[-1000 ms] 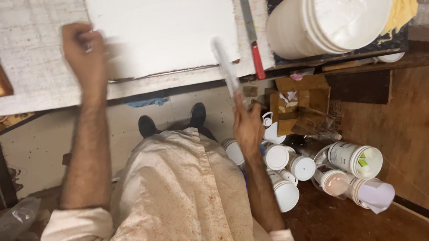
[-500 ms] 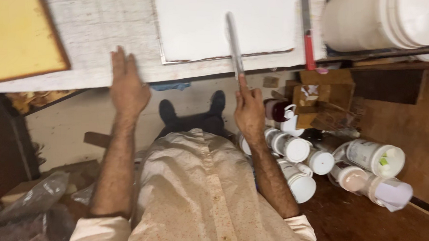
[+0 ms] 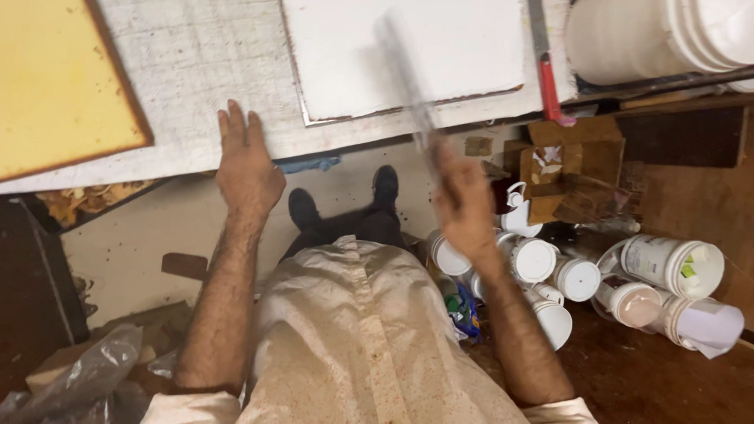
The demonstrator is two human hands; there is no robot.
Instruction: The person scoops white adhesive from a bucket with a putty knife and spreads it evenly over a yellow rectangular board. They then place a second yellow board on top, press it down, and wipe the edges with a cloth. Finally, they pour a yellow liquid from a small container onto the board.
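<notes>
Left hand (image 3: 244, 164) lies flat and open, fingers spread on the edge of the white worktable (image 3: 188, 47), while the right hand (image 3: 468, 204) is closed around one long thin blurred stick (image 3: 406, 76) that slants up toward eleven o'clock over the single white board (image 3: 403, 41). One yellow board (image 3: 41, 65) sits at nine o'clock, one red-handled tool (image 3: 546, 70) and one big white bucket (image 3: 653, 33) at one o'clock, and I count about nine white jars (image 3: 675, 266) piled on the floor at three o'clock beside the two black shoes (image 3: 343, 202)

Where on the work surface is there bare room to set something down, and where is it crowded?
Free: the pale strip of table between the yellow board and white panel, by the left hand. Crowded: jars on the floor past the right hand.
</notes>
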